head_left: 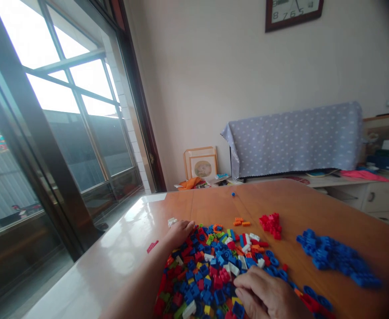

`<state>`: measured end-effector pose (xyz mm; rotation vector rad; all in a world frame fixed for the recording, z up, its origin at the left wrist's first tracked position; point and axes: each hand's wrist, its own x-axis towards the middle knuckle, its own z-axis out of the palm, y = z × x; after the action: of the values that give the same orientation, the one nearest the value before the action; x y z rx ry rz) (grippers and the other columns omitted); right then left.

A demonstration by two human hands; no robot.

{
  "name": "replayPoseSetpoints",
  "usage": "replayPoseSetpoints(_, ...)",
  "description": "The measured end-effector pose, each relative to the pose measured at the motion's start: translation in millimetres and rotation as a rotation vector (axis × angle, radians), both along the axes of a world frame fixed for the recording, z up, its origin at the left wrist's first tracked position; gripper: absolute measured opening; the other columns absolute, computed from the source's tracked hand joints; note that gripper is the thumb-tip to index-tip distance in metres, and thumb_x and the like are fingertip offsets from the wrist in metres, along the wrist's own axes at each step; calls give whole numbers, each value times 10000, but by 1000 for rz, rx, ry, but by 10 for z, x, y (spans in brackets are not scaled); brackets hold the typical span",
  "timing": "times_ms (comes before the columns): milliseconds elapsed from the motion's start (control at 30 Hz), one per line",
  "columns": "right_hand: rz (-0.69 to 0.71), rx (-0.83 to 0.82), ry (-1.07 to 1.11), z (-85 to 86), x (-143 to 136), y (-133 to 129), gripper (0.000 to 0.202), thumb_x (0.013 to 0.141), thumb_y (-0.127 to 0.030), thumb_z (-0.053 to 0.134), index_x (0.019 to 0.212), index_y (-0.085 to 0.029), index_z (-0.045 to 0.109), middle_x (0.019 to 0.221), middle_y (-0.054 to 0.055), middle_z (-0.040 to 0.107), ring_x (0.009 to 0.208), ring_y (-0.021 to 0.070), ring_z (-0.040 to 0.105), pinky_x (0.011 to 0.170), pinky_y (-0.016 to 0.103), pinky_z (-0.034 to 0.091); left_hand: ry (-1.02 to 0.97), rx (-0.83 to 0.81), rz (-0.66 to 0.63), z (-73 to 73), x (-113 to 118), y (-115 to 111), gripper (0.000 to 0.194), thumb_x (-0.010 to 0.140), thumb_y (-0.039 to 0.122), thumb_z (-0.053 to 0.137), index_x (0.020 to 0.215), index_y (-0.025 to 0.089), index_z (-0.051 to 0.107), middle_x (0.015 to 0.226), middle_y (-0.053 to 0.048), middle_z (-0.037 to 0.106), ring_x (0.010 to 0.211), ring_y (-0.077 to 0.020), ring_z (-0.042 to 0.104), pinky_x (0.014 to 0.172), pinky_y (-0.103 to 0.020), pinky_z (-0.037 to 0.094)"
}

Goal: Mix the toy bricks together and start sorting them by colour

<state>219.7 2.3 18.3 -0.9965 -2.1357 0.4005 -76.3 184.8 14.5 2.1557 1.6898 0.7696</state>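
A mixed pile of plastic building bricks (197, 270) in blue, red, white, yellow, green and orange spreads over the table in front of me. My left hand (181, 231) reaches to the pile's far left edge, beside a few white bricks (172, 221). Its visible fingers are stretched out, and I see nothing held in them. At the near right of the pile, my right hand (264, 290) is closed, thumb and fingers curled together over the bricks. Whatever its fingertips may hold is hidden.
Sorted groups lie on the wooden table (280, 195): blue bricks (337, 257), red bricks (271, 225), orange bricks (241, 221) and a pink-red strip (152, 246). One small blue piece (233, 194) sits farther back. Beyond stand a cloth-covered object (294, 141) and a cabinet (380, 195); a window (81, 97) is left.
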Motion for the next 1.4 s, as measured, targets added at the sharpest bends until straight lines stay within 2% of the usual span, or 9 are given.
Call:
replayPoseSetpoints(133,-15,-2,-16,40,-3,-16,169,967,-237,503,969,-258,670,818,9,651,723,133,639,674,202,485,6,-33,-90,78,186,-103,497,924,587,453,719,210,702,730,-36,704,690,-188,602,665,-268,404)
replayPoseSetpoints(300,-26,-11,-11,76,-9,-34,197,976,-235,472,935,-238,665,849,17,637,755,133,632,702,211,476,16,-44,-189,139,423,-224,382,860,563,590,944,237,771,925,-53,756,806,-221,644,720,-275,442)
replayPoseSetpoints(467,-42,-4,11,111,-9,-54,208,976,-241,461,896,-226,652,839,16,625,773,146,617,697,230,458,18,-10,-246,169,631,-340,309,835,507,654,967,259,783,942,-66,747,878,-255,644,796,-311,458)
replayPoseSetpoints(633,-60,-10,49,100,15,-52,205,980,-242,459,902,-230,648,845,11,632,783,148,613,715,240,450,-17,-28,-362,240,877,-449,312,856,451,643,1050,242,770,1025,-69,739,940,-241,648,858,-300,479)
replayPoseSetpoints(800,-78,-19,103,153,55,-49,181,974,-229,481,888,-228,640,841,6,638,761,141,610,724,246,444,-56,-104,-423,349,1052,-570,371,895,437,595,1126,189,746,1031,-70,741,916,-221,650,819,-294,503)
replayPoseSetpoints(933,-94,-19,113,189,86,-33,207,985,-252,476,854,-230,635,831,9,636,771,152,601,759,264,446,-83,-152,-459,454,1087,-707,408,921,455,573,1167,164,721,1026,-51,736,896,-193,637,793,-278,502)
replayPoseSetpoints(1033,-86,-23,118,172,93,-16,221,993,-271,465,861,-235,640,839,15,638,785,162,599,759,273,446,-101,-156,-438,502,1077,-848,426,923,480,579,1171,159,712,1031,-54,729,909,-193,627,795,-277,498)
replayPoseSetpoints(1233,-77,-30,112,116,91,-3,234,994,-310,463,867,-236,644,843,20,643,751,163,596,739,281,453,-224,-200,-429,468,1013,-1196,453,923,521,587,1191,173,699,1080,-63,719,978,-214,638,848,-298,497)
replayPoseSetpoints(1400,-70,-4,128,106,123,32,236,985,-308,461,858,-233,645,835,24,652,765,168,609,754,285,456,-323,-187,-300,547,811,-1457,488,905,556,600,1181,166,701,1000,-62,726,896,-195,638,794,-292,499)
